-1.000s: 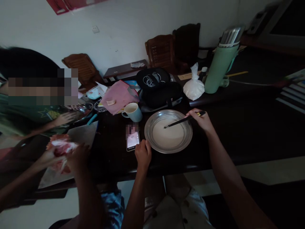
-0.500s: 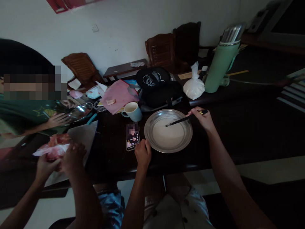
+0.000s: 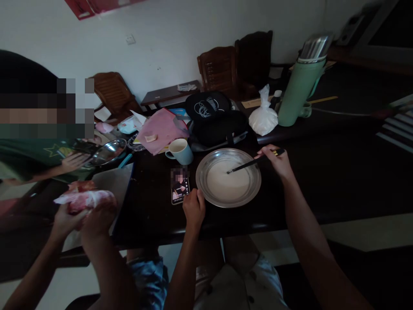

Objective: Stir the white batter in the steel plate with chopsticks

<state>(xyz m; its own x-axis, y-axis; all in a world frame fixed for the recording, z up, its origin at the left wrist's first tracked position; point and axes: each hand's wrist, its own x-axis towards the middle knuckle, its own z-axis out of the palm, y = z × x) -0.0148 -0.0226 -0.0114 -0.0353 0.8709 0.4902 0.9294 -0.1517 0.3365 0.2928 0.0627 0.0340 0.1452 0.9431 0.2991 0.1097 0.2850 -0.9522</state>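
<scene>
A wide metal basin (image 3: 228, 203) with a whitish liquid (image 3: 222, 183) in it stands on the dark table in front of me. At its left rim my left hand (image 3: 193, 209) is closed, thumb against the edge; the fingertips are hidden. My right hand (image 3: 275, 160), above the right rim, grips black chopsticks (image 3: 250, 163) with gold bands. They slant down to the left, their tips in the liquid. Just left of my left hand lies a lit phone (image 3: 180, 189). Behind the phone is a light blue mug (image 3: 180, 153).
At left, another person's hands (image 3: 75, 219) hold reddish meat in plastic (image 3: 92, 200). Across the table a person in green (image 3: 48, 159) sits by a metal bowl (image 3: 111, 150). A black case (image 3: 216, 122), a tied bag of white powder (image 3: 263, 118) and a green thermos (image 3: 298, 90) stand behind the basin.
My right hand and the chopsticks have shifted slightly to the right; my left hand stays at the rim. The neighbour's hands have turned the wrapped meat, showing more of it.
</scene>
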